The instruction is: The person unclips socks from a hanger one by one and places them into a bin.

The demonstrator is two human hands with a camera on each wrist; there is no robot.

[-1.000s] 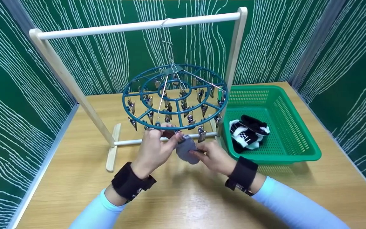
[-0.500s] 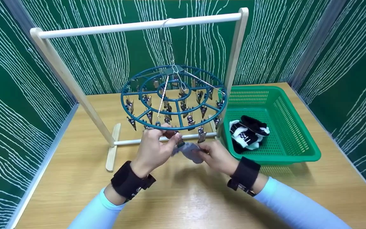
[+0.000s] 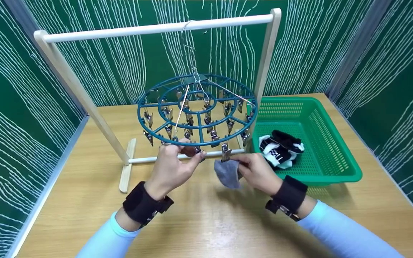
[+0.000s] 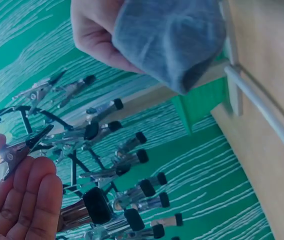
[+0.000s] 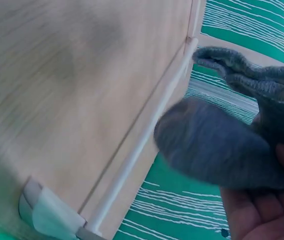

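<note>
My left hand point(image 3: 172, 166) is at the front rim of a round blue-green drying hanger point(image 3: 202, 134) and pinches one of its metal clips point(image 4: 17, 154) between thumb and fingers. Nothing is between that clip's tips in the left wrist view. To its right, my right hand point(image 3: 258, 171) holds a small grey sock point(image 3: 228, 174), which hangs just below another metal clip point(image 3: 226, 152). Seen from the right wrist, the sock point(image 5: 207, 145) is folded over, with its toe and its open cuff both showing between thumb and fingers.
The hanger hooks over the white bar point(image 3: 134, 32) of a wooden stand point(image 3: 72, 84) on the table point(image 3: 84, 215). Several metal clips dangle from its rings. A green basket point(image 3: 339, 143) at the right holds black and white socks point(image 3: 280, 148).
The grey sock has gone from beside the left hand's clip to the right, along with my right hand. My left hand stays at the rim, still pinching the clip.
</note>
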